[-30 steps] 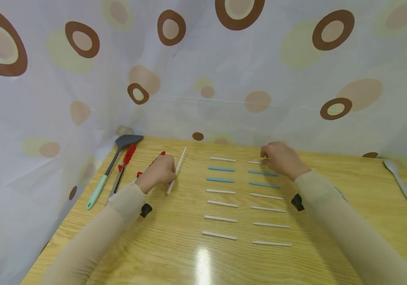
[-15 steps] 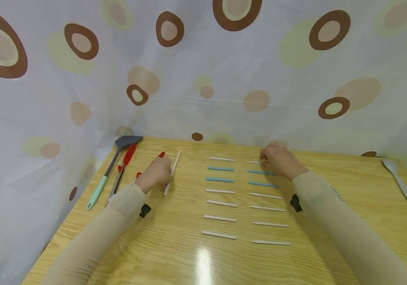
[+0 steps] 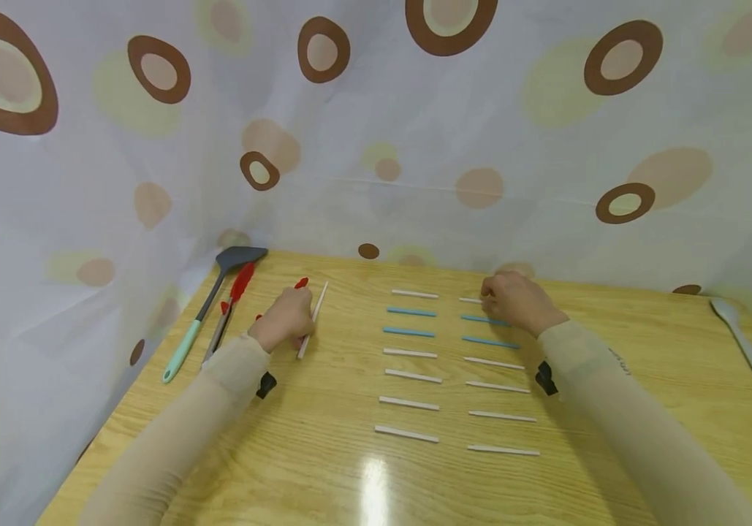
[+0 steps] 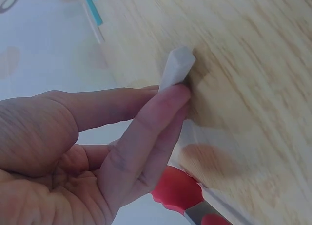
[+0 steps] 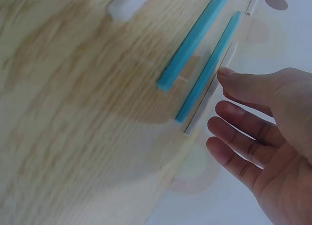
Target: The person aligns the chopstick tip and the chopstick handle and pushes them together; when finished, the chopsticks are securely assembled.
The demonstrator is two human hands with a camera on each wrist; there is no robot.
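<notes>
My left hand (image 3: 289, 315) pinches a white tapered stick (image 3: 318, 302), much like a chopstick, at the left of the table. In the left wrist view its squared end (image 4: 178, 64) sticks out past thumb and fingers, close over the wood. My right hand (image 3: 522, 299) is at the back of the right column, by a white stick (image 3: 470, 299) lying flat. The right wrist view has the thumb tip (image 5: 227, 73) at that stick's edge, the other fingers loosely bent; whether they touch it I cannot tell. Two blue sticks (image 5: 209, 66) lie alongside.
White sticks (image 3: 408, 353) and blue sticks (image 3: 410, 332) form two columns mid-table. At left lie a turner with a mint handle (image 3: 181, 352) and red-tipped tongs (image 3: 242, 281); another red-tipped utensil (image 3: 301, 283) is partly behind my left hand. A grey spoon (image 3: 742, 340) lies far right.
My left hand has shifted slightly left with the white stick, whose far end has come left and a little nearer. My right hand has stayed at the same back stick.
</notes>
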